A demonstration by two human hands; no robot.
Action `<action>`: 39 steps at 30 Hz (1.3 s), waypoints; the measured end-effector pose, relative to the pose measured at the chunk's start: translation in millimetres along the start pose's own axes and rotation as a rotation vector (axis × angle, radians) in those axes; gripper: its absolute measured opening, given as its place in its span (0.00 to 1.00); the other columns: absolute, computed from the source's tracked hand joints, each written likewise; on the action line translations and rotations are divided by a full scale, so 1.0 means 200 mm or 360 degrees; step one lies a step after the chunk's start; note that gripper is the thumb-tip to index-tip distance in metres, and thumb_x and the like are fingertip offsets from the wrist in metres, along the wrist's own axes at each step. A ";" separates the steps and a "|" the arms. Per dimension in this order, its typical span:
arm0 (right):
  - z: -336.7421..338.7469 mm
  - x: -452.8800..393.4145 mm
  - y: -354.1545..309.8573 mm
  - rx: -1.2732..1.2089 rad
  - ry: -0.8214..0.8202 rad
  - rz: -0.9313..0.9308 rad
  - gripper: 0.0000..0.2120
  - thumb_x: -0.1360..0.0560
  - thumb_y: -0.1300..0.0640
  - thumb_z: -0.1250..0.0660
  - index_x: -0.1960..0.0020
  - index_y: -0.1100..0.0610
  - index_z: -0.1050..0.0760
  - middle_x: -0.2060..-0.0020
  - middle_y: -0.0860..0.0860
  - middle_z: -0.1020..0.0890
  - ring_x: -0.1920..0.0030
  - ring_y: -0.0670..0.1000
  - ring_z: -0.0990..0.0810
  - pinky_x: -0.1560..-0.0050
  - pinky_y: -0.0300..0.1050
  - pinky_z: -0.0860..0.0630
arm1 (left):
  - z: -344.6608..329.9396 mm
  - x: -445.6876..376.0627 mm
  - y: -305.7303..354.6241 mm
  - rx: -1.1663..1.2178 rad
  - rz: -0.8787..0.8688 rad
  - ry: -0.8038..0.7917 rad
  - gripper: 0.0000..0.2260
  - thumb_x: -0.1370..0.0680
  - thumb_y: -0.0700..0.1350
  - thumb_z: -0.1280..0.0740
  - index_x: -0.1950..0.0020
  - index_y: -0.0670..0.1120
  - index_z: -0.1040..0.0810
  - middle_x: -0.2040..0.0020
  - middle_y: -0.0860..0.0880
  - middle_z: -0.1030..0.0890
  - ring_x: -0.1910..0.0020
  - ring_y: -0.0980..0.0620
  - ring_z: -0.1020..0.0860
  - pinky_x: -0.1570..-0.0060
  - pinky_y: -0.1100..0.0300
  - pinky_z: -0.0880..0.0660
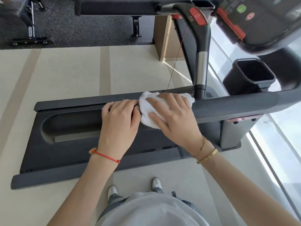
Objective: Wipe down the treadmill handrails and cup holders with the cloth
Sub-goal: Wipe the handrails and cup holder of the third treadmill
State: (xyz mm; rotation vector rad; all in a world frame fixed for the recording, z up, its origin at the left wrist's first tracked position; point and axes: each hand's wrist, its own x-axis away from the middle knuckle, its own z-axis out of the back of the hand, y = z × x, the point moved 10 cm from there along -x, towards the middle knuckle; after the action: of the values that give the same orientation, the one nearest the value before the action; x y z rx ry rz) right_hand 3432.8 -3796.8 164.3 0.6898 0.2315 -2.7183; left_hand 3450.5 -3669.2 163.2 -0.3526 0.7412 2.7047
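White cloth (150,111) under right hand (172,115) (fingers spread) on handrail (236,106)

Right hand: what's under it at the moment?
The white cloth lies under the right hand, pressed flat onto the grey handrail. The rail surface beneath the cloth is covered, so its state cannot be seen.

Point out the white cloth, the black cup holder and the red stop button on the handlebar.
White cloth (147,110): head view, on the bunched fabric left of the fingers.
Black square cup holder (254,81): head view, on its front rim.
Red stop button (197,15): head view, on its middle, on the curved black handlebar.
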 end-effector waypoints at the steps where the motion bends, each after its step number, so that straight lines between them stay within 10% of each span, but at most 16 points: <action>1: 0.02 0.03 0.06 0.0008 -0.0019 0.0039 0.18 0.18 0.46 0.44 0.33 0.51 0.26 0.43 0.53 0.23 0.47 0.56 0.26 0.43 0.52 0.32 | -0.01 -0.01 0.02 -0.0006 0.0004 0.0011 0.11 0.19 0.42 0.41 0.45 0.47 0.19 0.50 0.52 0.17 0.49 0.50 0.20 0.39 0.49 0.32; 8: 0.21 0.14 0.58 0.0141 0.0217 -0.0466 0.14 0.19 0.51 0.43 0.52 0.56 0.22 0.56 0.54 0.23 0.57 0.59 0.27 0.51 0.52 0.33 | -0.12 -0.04 0.17 -0.0065 0.0036 0.0000 0.10 0.18 0.45 0.39 0.42 0.47 0.19 0.46 0.52 0.17 0.46 0.50 0.21 0.34 0.49 0.35; 15: 0.15 0.14 0.47 0.0012 0.0055 0.0020 0.17 0.18 0.46 0.44 0.37 0.52 0.24 0.47 0.53 0.22 0.51 0.56 0.26 0.47 0.52 0.31 | -0.19 -0.05 0.28 -0.0146 0.0056 0.0010 0.11 0.18 0.46 0.40 0.42 0.47 0.19 0.46 0.52 0.17 0.46 0.50 0.20 0.34 0.49 0.35; 22: 0.27 0.20 0.80 0.0217 0.0234 -0.0414 0.12 0.21 0.52 0.42 0.58 0.56 0.25 0.61 0.54 0.24 0.61 0.57 0.29 0.56 0.52 0.33 | -0.24 -0.06 0.36 -0.0168 0.0070 0.0089 0.12 0.19 0.47 0.41 0.43 0.47 0.19 0.47 0.52 0.17 0.47 0.50 0.20 0.33 0.48 0.37; 29: 0.17 0.20 0.54 0.0053 0.0091 0.0056 0.18 0.18 0.46 0.44 0.34 0.52 0.25 0.44 0.54 0.23 0.48 0.57 0.26 0.45 0.52 0.31 | -0.24 -0.07 0.35 -0.0187 0.0048 0.0132 0.13 0.18 0.49 0.42 0.43 0.49 0.19 0.48 0.54 0.17 0.47 0.52 0.20 0.34 0.50 0.37; 35: 0.31 0.26 0.94 0.0171 0.0269 -0.0552 0.13 0.20 0.51 0.43 0.56 0.55 0.23 0.58 0.53 0.22 0.58 0.57 0.28 0.52 0.51 0.31 | -0.25 -0.07 0.36 -0.0181 0.0030 0.0090 0.11 0.18 0.47 0.40 0.42 0.49 0.20 0.47 0.53 0.17 0.47 0.51 0.21 0.36 0.51 0.37; 39: 0.24 0.22 0.74 0.0184 0.0264 -0.0389 0.14 0.19 0.50 0.44 0.53 0.55 0.23 0.56 0.53 0.23 0.56 0.57 0.28 0.52 0.52 0.31 | -0.28 -0.09 0.39 -0.0123 0.0020 0.0013 0.10 0.18 0.46 0.39 0.42 0.48 0.20 0.47 0.52 0.17 0.46 0.50 0.21 0.36 0.52 0.37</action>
State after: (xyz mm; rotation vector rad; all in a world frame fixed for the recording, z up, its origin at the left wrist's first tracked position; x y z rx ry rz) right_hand 3427.9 -3957.1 173.5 0.9804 0.2108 -2.9257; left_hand 3447.5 -3765.6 157.8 -0.3789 0.6442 2.7509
